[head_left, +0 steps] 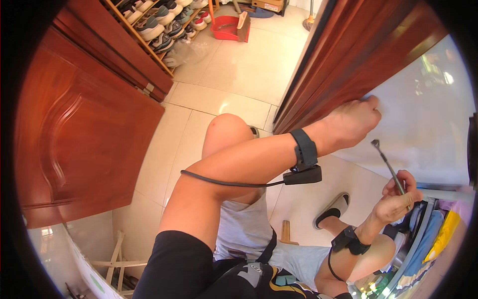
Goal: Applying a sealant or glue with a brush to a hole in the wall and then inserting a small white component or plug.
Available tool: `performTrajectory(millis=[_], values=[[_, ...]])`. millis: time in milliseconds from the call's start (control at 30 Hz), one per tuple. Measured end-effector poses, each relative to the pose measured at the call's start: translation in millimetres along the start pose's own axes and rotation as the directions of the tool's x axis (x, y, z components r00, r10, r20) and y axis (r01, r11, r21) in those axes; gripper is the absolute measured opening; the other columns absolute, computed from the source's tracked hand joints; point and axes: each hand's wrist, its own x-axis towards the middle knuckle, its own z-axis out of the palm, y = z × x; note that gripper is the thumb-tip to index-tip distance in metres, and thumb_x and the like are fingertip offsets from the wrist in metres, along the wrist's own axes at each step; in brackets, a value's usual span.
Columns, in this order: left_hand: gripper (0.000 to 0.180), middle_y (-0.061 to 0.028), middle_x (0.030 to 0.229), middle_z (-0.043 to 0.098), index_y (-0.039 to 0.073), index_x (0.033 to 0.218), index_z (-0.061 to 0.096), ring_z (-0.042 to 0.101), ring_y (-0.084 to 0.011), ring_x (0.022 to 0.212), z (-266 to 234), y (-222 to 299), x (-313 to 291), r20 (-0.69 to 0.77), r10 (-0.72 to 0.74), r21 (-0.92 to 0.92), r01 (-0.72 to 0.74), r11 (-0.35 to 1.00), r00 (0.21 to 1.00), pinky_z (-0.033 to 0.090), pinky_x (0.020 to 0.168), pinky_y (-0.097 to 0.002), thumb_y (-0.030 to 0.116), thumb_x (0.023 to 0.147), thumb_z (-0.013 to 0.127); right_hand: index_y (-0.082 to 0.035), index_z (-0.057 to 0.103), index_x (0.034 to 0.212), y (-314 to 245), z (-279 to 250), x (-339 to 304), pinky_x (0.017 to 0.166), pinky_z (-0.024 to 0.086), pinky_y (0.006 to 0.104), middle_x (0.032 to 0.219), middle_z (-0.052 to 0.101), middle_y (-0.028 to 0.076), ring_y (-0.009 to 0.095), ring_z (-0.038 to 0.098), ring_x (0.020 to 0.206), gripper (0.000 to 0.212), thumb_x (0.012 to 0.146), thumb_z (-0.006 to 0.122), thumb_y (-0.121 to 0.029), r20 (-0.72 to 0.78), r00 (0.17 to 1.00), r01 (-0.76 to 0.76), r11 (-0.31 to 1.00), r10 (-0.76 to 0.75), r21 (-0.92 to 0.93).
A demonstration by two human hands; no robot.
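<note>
Setting: cream tiled floor (234,70), reddish-brown panelled door (89,134) at left, wood of the same colour forming a frame (328,65) at upper right, glossy white panel (423,129) beyond it.

Work state, as judged: tool taken up and ready in hand; no finished result shows, and how much is left cannot be told.

Item, thin tool (388,166): dark slender shaft, small head at the far end; located at right, in front of the white panel. Head stands apart from the left hand; contact with the panel cannot be told.

Right hand (393,204): fingers and thumb closed about the tool's near end.

Left hand (351,122): reaches across to the frame's edge, fingers curled in; palm hidden, so whether it grips anything cannot be told.

Containers:
- Slatted rack (155,57), upper left: several rows of shoes (149,29); clear plastic bag (191,51) at its lower end.
- Red dustpan (226,29): brush (243,25) resting at its right side.
- Cardboard box (269,4), top edge: contents not visible.
- Grey-edged storage unit (426,219), lower right: blue cloth-like item (423,247) and yellow item (444,234), packed close together.
</note>
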Motion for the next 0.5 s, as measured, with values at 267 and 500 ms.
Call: performTrajectory(millis=[267, 500], values=[[0.009, -0.0200, 0.102, 0.055, -0.004, 0.086, 0.055, 0.064, -0.0411, 0.085, 5.7, 3.5, -1.6, -0.075, 0.050, 0.063, -0.045, 0.997, 0.996, 0.056, 0.071, -0.0479, -0.008, 0.078, 0.057, 0.009, 0.064, 0.107, 30.0, 9.8, 10.8, 0.082, 0.060, 0.0327, 0.100, 0.068, 0.015, 0.025, 0.072, 0.087, 0.030, 0.107, 0.050, -0.018, -0.109, 0.994, 0.009, 0.995, 0.002, 0.099], [0.011, -0.0209, 0.106, 0.053, -0.006, 0.088, 0.055, 0.063, -0.0399, 0.092, 20.6, 1.9, -10.9, 0.039, -0.019, 0.137, 0.014, 0.990, 0.999, 0.056, 0.076, -0.0467, -0.009, 0.078, 0.057, 0.009, 0.063, 0.105, 18.7, 20.1, 5.1, 0.081, 0.062, 0.0318, 0.101, 0.068, 0.017, 0.026, 0.073, 0.089, 0.025, 0.105, 0.052, -0.013, -0.120, 0.992, 0.064, 0.991, -0.049, 0.119]])
